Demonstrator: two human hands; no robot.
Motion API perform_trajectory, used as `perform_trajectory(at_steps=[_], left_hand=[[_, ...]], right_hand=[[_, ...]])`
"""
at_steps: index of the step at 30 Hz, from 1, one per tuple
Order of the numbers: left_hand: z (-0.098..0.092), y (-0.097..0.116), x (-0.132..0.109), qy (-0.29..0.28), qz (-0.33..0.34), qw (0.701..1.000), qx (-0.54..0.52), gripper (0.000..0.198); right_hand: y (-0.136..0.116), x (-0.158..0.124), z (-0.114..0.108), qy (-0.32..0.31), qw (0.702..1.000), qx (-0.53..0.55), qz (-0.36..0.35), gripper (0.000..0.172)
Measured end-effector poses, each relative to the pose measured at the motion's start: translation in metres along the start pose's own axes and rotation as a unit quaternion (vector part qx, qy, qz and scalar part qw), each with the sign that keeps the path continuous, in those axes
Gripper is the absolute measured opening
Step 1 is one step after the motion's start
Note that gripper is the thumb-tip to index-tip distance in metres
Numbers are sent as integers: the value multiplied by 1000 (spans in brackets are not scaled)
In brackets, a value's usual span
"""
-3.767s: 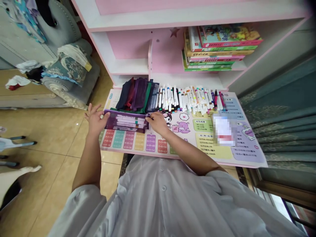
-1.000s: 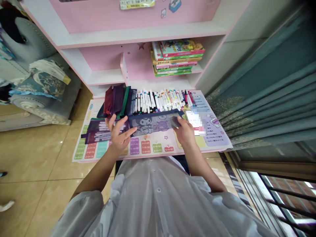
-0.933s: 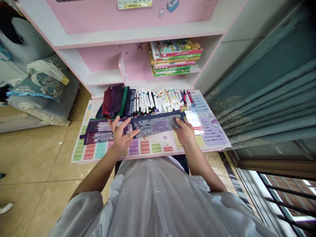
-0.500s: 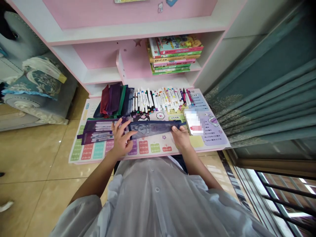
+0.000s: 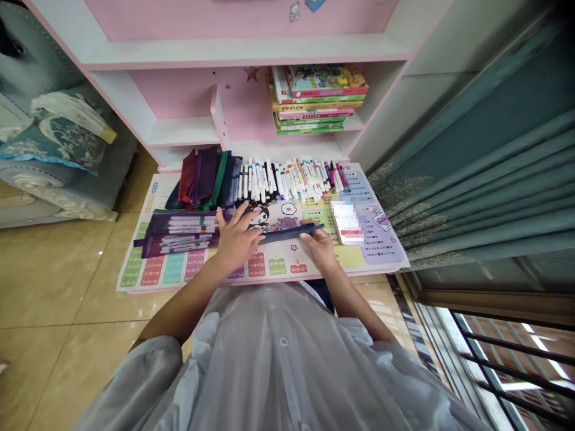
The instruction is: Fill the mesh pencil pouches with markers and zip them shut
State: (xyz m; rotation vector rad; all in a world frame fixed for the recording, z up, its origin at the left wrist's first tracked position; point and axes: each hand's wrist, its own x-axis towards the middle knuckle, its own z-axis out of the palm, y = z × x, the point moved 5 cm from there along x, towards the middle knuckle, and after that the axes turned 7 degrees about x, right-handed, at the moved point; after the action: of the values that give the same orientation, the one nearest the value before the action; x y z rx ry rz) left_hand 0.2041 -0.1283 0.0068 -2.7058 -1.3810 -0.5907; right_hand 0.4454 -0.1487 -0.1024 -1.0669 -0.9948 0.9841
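Observation:
A dark blue mesh zip pouch [image 5: 283,234] lies before me on the printed desk top, seen as a narrow strip. My right hand [image 5: 320,246] pinches its right end between thumb and fingers. Over the left end is my left hand [image 5: 238,238], its fingers spread and touching the pouch; what lies under the palm is hidden. Just left of that hand is a purple mesh pouch [image 5: 155,230] with several white markers [image 5: 191,225] inside. Behind my hands a long row of loose white markers [image 5: 287,179] with coloured caps runs across the desk.
Red, purple, green and blue pouches [image 5: 204,176] are piled at the back left of the desk [image 5: 309,263]. A phone [image 5: 345,221] with a blurred screen lies right of my right hand. Stacked books [image 5: 318,105] fill part of the shelf behind. A curtain [image 5: 471,161] hangs at the right.
The blue pouch has gone from showing its broad face to a narrow strip. My left hand has moved right and further over its left end; my right hand still grips the other end.

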Motion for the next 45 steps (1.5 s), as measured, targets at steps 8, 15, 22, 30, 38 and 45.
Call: perform_trajectory(at_steps=[8, 15, 22, 30, 38, 45], left_hand=[[2, -4, -1, -20, -19, 1000, 5, 20], [10, 1, -4, -38, -37, 999, -2, 9], [22, 44, 17, -9, 7, 999, -42, 11], [25, 57, 29, -11, 0, 998, -68, 18], [31, 53, 37, 8, -62, 995, -75, 17], [36, 49, 48, -8, -112, 989, -91, 15]], right_hand=[[-18, -3, -8, -14, 967, -172, -189, 32], [-17, -5, -2, -15, 967, -164, -193, 18], [-20, -8, 4, -58, 957, -194, -207, 17], [-27, -5, 5, -60, 944, -233, -226, 20], [-30, 7, 12, -64, 950, -234, -197, 18], [-32, 20, 11, -77, 951, -226, -198, 12]])
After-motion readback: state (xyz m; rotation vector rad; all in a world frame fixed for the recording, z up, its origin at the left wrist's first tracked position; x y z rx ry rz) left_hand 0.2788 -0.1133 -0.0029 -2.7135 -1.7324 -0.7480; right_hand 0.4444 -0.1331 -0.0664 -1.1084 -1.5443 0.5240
